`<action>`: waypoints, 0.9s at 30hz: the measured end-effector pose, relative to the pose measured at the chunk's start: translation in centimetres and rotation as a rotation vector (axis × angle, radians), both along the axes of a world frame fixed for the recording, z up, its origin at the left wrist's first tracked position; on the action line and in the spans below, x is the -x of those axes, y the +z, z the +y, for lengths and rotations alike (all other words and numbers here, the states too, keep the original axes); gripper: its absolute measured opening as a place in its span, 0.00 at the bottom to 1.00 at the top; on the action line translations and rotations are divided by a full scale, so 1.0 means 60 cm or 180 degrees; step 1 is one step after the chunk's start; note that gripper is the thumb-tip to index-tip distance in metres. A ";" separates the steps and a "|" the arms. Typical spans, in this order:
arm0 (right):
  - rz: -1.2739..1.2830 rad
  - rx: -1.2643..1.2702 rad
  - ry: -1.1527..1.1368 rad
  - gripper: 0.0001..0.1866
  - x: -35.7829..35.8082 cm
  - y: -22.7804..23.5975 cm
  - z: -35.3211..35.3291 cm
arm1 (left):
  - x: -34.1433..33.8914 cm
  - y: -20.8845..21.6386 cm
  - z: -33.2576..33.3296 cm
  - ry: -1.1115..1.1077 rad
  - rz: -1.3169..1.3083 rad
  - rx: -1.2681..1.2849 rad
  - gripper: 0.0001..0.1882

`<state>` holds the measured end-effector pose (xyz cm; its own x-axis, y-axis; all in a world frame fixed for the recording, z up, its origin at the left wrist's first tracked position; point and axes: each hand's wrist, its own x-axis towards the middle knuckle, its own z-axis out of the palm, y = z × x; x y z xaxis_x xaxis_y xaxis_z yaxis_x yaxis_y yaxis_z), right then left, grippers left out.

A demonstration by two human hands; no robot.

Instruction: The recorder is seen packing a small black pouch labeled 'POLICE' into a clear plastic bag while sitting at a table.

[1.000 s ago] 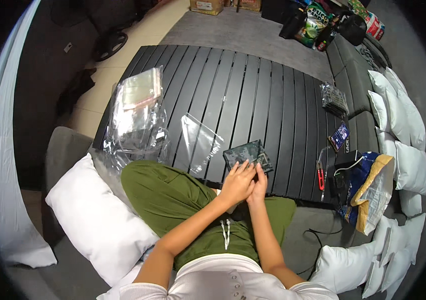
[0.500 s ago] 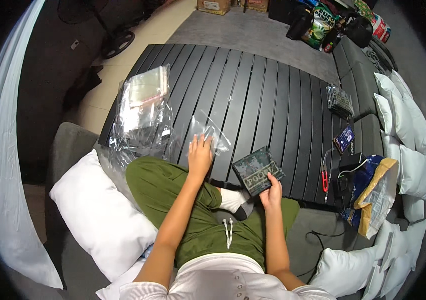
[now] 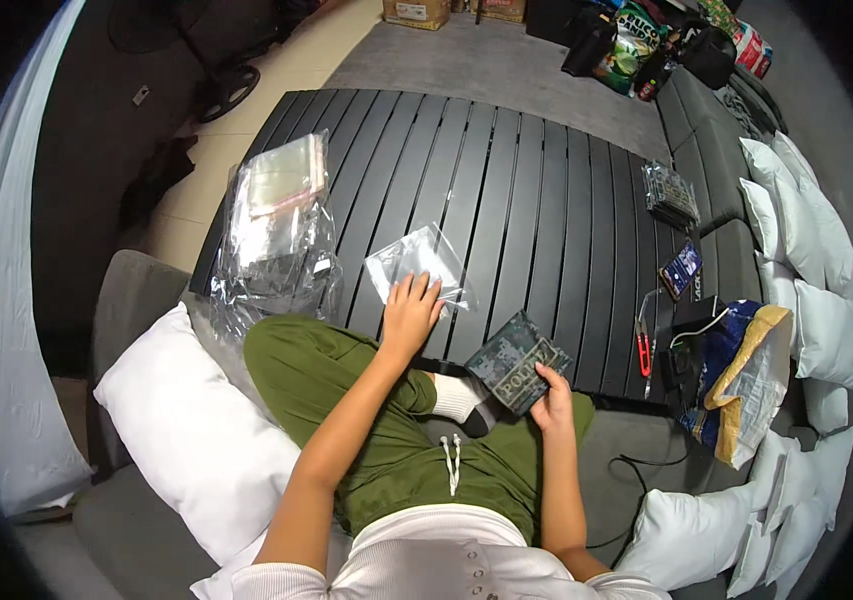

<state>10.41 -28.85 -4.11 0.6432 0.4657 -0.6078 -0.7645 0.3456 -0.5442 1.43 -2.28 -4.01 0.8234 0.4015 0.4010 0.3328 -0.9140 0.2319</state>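
My left hand (image 3: 411,315) lies with fingers stretched out on the lower edge of a clear plastic bag (image 3: 417,252), which rests flat on the black slatted table (image 3: 507,240). My right hand (image 3: 552,400) grips a dark camouflage-patterned wallet (image 3: 518,362) by its right side, thumb on top. The wallet is held tilted over the table's near edge, above my lap; lettering shows on its face.
On the table's left lies a large clear bag (image 3: 277,215) of flat clear sleeves. Along the right side are wrapped camouflage packets (image 3: 670,195), a phone (image 3: 682,268) and a red cutter (image 3: 644,350). A blue and yellow sack (image 3: 747,380) stands beside the table, near white pillows (image 3: 692,535).
The clear bag now lies flatter and more spread out under my left hand, whose fingers have moved slightly right. The wallet has turned a little in my right hand.
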 end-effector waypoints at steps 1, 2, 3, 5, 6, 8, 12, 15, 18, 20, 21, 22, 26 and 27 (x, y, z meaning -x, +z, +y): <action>0.0061 -0.0080 0.0015 0.13 0.002 0.007 -0.001 | -0.001 -0.002 -0.003 -0.0004 0.0000 0.0004 0.17; 0.0061 -0.0077 0.0012 0.13 0.004 0.010 -0.001 | 0.000 -0.004 -0.007 -0.0060 -0.0015 -0.0101 0.17; 0.0069 -0.0092 0.0000 0.12 0.006 0.012 -0.004 | -0.002 -0.003 -0.011 -0.0126 -0.0035 -0.0204 0.17; 0.0074 -0.0104 -0.0022 0.12 0.007 0.015 -0.007 | -0.005 -0.003 -0.019 -0.0216 -0.0039 -0.0039 0.17; 0.0064 -0.0035 -0.0009 0.12 0.007 0.016 -0.009 | -0.006 -0.002 -0.024 -0.0367 -0.0039 0.0113 0.17; 0.0055 0.0038 -0.0005 0.12 0.006 0.013 -0.013 | -0.005 -0.002 -0.034 -0.0487 -0.0072 0.0216 0.18; 0.0030 -0.0022 0.0030 0.11 0.007 0.009 -0.012 | 0.001 -0.011 -0.022 -0.0691 0.0032 0.0221 0.16; 0.0015 0.0007 -0.0003 0.11 0.006 0.002 -0.014 | 0.002 -0.004 -0.026 -0.0746 0.0025 0.0105 0.13; -0.0033 0.0078 -0.0030 0.11 0.008 0.012 -0.015 | -0.001 0.013 -0.031 -0.0647 -0.0287 0.0473 0.10; -0.0056 0.0097 0.0032 0.11 0.011 0.019 -0.011 | 0.004 0.016 -0.031 -0.0327 -0.0224 0.1046 0.09; -0.0147 0.0105 0.0073 0.12 0.010 0.020 -0.017 | -0.001 0.027 -0.036 -0.0354 -0.0228 0.1062 0.09; -0.0230 0.0112 0.0120 0.13 0.010 0.020 -0.021 | -0.007 0.047 -0.041 -0.0217 -0.0121 0.1425 0.09; -0.0338 0.0312 0.0270 0.14 0.014 0.033 -0.012 | -0.019 0.052 -0.030 -0.0289 -0.0028 0.2112 0.12; -0.0399 0.0391 0.0266 0.12 0.015 0.032 -0.011 | -0.022 0.049 -0.028 -0.0496 0.0002 0.2391 0.12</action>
<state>9.52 -29.51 -2.20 0.6795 0.4479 -0.5810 -0.7114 0.2088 -0.6710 2.77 -3.94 -1.10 0.8930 0.4452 0.0658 0.2132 -0.5473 0.8093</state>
